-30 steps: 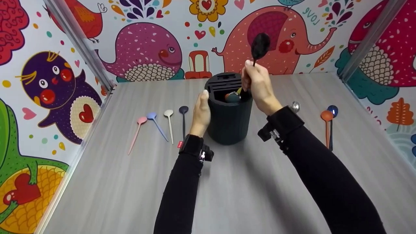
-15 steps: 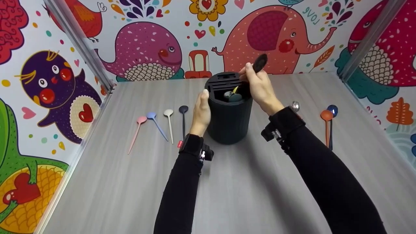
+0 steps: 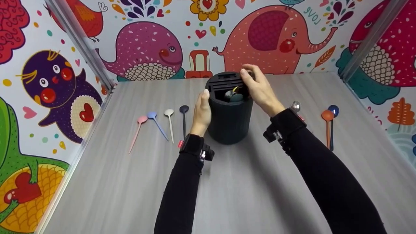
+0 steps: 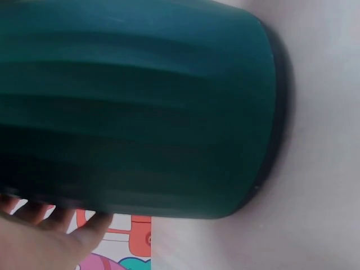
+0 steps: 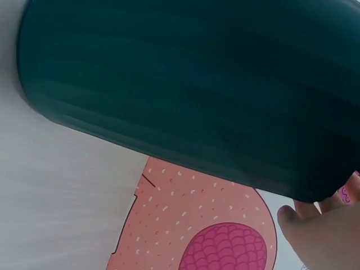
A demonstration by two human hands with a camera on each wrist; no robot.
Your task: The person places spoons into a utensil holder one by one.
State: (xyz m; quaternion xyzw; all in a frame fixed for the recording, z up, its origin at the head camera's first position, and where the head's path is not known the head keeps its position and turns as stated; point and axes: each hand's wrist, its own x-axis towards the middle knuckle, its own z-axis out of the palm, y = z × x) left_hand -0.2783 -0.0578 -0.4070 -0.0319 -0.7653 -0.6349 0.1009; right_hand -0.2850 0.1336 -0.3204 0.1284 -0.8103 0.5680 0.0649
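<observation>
A dark green cylindrical utensil holder (image 3: 229, 125) with a slotted black top (image 3: 224, 84) stands upright on the table. My left hand (image 3: 200, 112) holds its left side, thumb upright and fingers reaching behind it, as the left wrist view shows. At the right rim is my right hand (image 3: 261, 92), its thumb and index finger extended over the edge. The black spoon is mostly hidden there, down inside the holder behind the fingers. In the front compartment show a green spoon head (image 3: 236, 97), a shiny silver one (image 3: 229, 94) and a yellow tip (image 3: 235, 88).
Left of the holder lie spoons: pink (image 3: 142, 119), blue (image 3: 152, 115), cream (image 3: 169, 112) and dark navy (image 3: 184, 109). To the right are a silver spoon (image 3: 295, 106) partly behind my right wrist, an orange spoon (image 3: 327, 115) and a shiny blue one (image 3: 334, 110). Patterned walls stand around.
The black spoon has gone down into the holder, its head sinking from above my right hand to behind the fingers. My right fingers have loosened at the rim. The left hand stays put.
</observation>
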